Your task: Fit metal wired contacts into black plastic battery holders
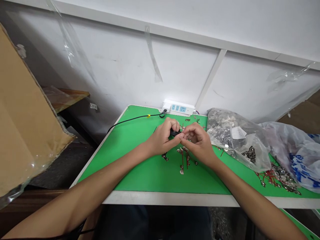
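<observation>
Black part [175,133] is between both hands, held up over the green surface [142,170], around mid-width, toward the far side. Left hand [165,136]: grip clenched on the part, fingers curled, thumb along the near side. Right hand [200,142]: grip closed, thumb and finger pinched at the part's right end. Too small to tell whether it has the part itself or something tiny on it.

Below and around the hands: loose metal pieces [181,172], some with red wires [182,160]. Power strip [183,108] at the far edge by the wall [120,63], black cable [135,118] running from its left end to the left edge, yellow tag [149,116] on it.

Right side: clear bag [222,128] with metal pieces inside, heap of metal and red wires [281,176] just beside it, white bag [303,160] with blue print further right. Cardboard [27,110] at far left, off the surface.
</observation>
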Motion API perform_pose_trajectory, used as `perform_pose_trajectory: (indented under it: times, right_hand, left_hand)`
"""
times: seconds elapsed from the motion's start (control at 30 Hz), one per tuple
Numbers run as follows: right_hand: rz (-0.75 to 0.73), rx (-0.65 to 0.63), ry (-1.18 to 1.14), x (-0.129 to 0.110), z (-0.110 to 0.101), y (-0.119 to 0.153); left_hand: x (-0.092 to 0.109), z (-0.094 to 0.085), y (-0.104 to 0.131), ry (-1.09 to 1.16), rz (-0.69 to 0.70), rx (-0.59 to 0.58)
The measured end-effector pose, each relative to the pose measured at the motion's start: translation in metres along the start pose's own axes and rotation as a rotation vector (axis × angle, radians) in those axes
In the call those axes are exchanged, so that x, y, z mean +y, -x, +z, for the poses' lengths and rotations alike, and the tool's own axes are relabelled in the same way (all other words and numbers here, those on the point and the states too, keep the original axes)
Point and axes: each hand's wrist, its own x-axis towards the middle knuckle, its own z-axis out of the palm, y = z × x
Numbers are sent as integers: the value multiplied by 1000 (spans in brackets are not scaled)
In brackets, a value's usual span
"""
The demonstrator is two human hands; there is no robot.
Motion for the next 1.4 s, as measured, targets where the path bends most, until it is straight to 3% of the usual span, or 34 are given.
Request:
perform_pose_trajectory:
  times: [0.5,0.87,0.97,1.07,1.13,1.23,1.4]
  right_hand:
    - [2,46,65,-4,3,1]
    - [86,81,-59,2,9,-1]
    - [39,149,-14,2,11,-1]
    - [10,251,38,3,12,0]
    - [4,269,42,4,12,1]
    - [6,224,13,6,15,3]
    - [-36,144,32,9,17,4]
  left_hand:
    - [3,-1,-3,13,-9,-17]
    - [4,-7,-3,-110,-52,-49]
    - [6,-6,-5,-232,-42,58]
    - [17,0,-6,-369,-154,207]
    - [26,7,-5,-373,-269,234]
    - [37,17,-3,-275,-380,199]
    - [37,20,-1,-127,-376,89]
